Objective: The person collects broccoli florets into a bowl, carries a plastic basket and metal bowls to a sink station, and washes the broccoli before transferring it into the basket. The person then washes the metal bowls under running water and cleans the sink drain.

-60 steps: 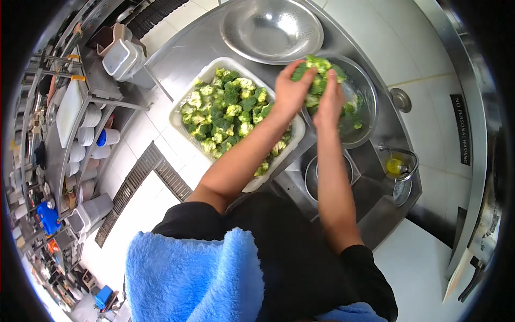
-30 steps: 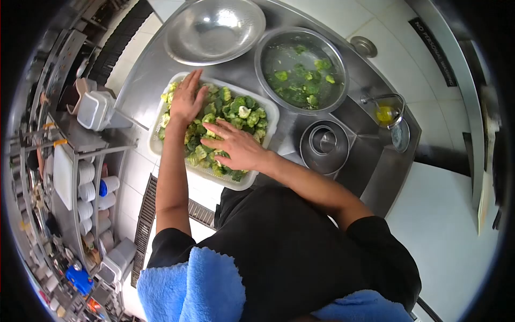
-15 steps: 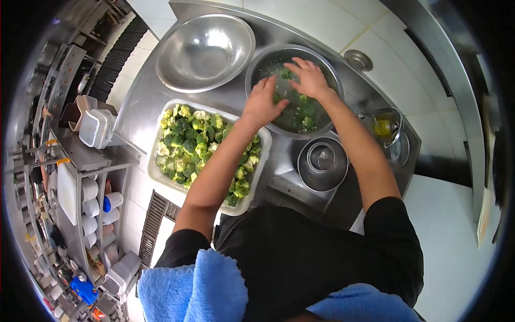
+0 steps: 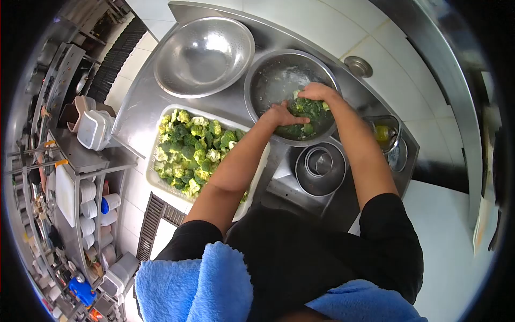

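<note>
Broccoli florets are bunched in cloudy water on the near side of a metal bowl. At the bunch's left edge, my left hand curls round the florets with its thumb laid across them; the water partly hides its other fingers. My right hand grips the same bunch from the far right, its fingers bent down over the green heads. To the left of the bowl, a white plastic basket holds many cut broccoli pieces, and my left forearm passes over its right side.
A metal colander stands behind the basket on the steel counter. Nested metal bowls sit just nearer than the water bowl. A container with yellow liquid is at the right, and a shelf of dishes at the left.
Both hands have come nearer from the bowl's far and left parts, closing in on the broccoli. The florets, scattered in the water before, are now gathered between the hands.
</note>
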The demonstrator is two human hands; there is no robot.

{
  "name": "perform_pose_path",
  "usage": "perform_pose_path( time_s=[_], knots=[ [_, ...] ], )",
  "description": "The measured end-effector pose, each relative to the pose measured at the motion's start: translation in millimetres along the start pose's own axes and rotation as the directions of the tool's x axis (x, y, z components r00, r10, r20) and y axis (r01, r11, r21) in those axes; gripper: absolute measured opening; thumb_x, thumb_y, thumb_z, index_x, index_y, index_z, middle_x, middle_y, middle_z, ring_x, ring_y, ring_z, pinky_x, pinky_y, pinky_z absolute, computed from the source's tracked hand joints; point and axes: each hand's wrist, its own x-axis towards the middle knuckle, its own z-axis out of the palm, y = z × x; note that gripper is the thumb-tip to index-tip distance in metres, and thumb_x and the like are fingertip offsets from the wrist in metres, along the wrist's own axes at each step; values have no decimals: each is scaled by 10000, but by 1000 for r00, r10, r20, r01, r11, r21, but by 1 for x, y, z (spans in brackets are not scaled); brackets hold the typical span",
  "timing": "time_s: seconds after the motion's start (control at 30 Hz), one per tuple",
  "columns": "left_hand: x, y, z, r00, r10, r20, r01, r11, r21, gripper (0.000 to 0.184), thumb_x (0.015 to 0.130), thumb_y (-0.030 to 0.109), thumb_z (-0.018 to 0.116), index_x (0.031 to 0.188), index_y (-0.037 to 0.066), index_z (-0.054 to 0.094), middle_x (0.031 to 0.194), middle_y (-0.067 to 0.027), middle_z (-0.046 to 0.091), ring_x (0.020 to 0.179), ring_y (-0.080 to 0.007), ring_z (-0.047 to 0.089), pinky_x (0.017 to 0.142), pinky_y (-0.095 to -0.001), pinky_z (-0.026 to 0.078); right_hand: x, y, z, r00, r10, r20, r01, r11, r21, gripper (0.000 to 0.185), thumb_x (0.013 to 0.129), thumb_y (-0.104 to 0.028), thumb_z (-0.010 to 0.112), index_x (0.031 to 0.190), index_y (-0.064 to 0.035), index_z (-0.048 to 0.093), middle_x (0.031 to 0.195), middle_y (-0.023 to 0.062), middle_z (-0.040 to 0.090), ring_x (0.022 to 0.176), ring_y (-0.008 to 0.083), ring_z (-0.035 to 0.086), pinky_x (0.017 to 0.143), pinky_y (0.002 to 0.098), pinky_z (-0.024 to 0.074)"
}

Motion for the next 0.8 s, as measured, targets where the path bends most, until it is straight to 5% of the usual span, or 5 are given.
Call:
perform_pose_path(
  time_s=[0.13,0.23,0.63,0.73,0.8],
  knots=[
    [-5,10,21,1000,10,-26,-10,1000,-18,1623,456,933,765,1592,-80,204,1516,-382,407,1458,-472,385,1196,-457,362,-21,5,29,1000,20,0,-19,967,254,609,883,-515,626,1216,-13,715,1192,204,719,1048,302,699,921,476,538],
    [-3,16,32,994,-3,-109,-8,995,-102,1511,440,696,945,1588,1,250,1548,-323,395,1435,-448,435,1173,-487,398,-49,-14,45,962,229,146,-266,676,688,568,890,-475,658,1230,-22,696,1119,166,710,1028,262,687,818,511,563],
    [-2,3,34,982,-8,-190,-59,937,-345,1274,463,521,985,1464,-41,433,1339,-252,633,1272,-381,611,1068,-420,508,-53,-29,87,910,410,64,-197,292,936,548,863,-417,729,1197,16,689,1080,120,701,922,242,685,671,426,556],
    [-4,11,30,970,24,-241,-119,914,-388,1249,471,447,1000,1461,-72,443,1334,-251,639,1252,-341,621,1050,-401,503,-59,-34,80,918,388,-75,-25,247,969,522,869,-407,731,1136,41,707,1034,123,710,873,231,681,675,424,547],
    [-6,17,25,936,90,-339,-220,903,-368,1236,475,444,998,1460,-62,450,1334,-253,638,1247,-339,624,1052,-406,504,-58,-28,65,910,380,-166,22,356,934,492,876,-400,729,1107,33,721,1013,124,714,847,221,678,696,413,545]
  ],
)
